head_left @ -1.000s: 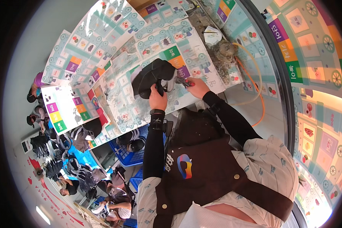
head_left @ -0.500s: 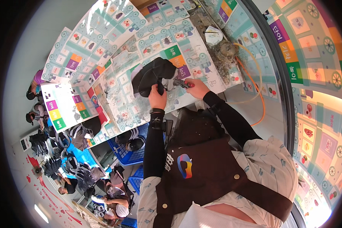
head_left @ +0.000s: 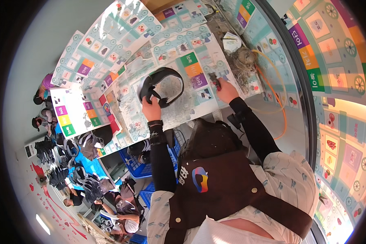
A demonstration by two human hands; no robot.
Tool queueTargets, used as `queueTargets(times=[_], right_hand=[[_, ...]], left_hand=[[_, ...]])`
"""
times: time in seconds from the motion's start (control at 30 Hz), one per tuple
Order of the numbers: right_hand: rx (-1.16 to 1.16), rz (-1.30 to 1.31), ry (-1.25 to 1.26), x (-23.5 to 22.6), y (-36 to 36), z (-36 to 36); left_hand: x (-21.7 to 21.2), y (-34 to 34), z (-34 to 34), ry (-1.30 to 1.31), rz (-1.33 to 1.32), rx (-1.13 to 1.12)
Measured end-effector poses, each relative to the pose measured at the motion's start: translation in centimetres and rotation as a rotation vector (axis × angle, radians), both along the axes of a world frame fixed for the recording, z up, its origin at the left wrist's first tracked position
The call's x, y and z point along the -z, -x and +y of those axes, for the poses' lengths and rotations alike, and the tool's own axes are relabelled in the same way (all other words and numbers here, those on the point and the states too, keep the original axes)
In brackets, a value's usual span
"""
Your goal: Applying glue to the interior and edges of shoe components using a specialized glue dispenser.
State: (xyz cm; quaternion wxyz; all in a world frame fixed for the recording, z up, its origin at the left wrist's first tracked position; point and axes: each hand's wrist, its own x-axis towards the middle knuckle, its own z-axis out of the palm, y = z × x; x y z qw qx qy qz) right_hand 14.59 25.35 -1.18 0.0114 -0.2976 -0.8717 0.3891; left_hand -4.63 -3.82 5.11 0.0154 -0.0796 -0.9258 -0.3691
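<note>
White Korean lettering (head_left: 199, 81) on the patterned table sheet (head_left: 191, 97), white characters (head_left: 184, 176) on the brown apron (head_left: 221, 191)

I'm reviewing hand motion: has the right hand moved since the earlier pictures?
Yes: the right hand has moved rightward, farther from the purple printed block.

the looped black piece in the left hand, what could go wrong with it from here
The left hand grips the looped black piece only at its near left side, so it might twist or slip. The right hand holds a small tool, perhaps able to scratch it; its tip is too unclear to judge.
</note>
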Motion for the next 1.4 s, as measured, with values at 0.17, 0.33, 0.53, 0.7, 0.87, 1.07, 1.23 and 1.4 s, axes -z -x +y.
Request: queueTargets(times=[0.17, 0.33, 0.53, 0.7, 0.87, 1.07, 1.23, 1.4], right_hand=[[0.004, -0.08, -0.33, 4.7, 0.5, 2.1], [-0.142, 0.15, 0.206, -2.7, 4.8, -2.2], [-0.097, 0.298, 0.423, -12.8, 7.4, -7.5], [-0.047, 0.284, -0.041, -11.9, 7.9, -10.4], [-0.118, 0.258, 0.126, -10.5, 8.2, -8.7], [-0.187, 0.442, 0.281, -16.9, 8.8, -9.4], [-0.186, 0.412, -0.17, -15.3, 10.0, -9.4], [-0.208, 0.229, 0.16, -16.8, 10.3, -8.0]], left_hand=[[-1.9, -0.2, -4.0, -0.296, -0.217, 0.025], [-3.6, -3.0, -5.5, -0.541, -0.385, -0.029], [-4.0, -3.9, -5.8, -0.706, -0.418, 0.044], [-4.2, -4.1, -6.2, -0.721, -0.389, 0.023], [-5.7, -4.4, -6.7, -0.725, -0.325, 0.027], [-7.5, -4.8, -8.2, -0.802, -0.4, 0.019], [-8.5, -4.8, -7.2, -0.776, -0.331, 0.063], [-10.2, -5.2, -8.7, -0.809, -0.379, 0.089]])
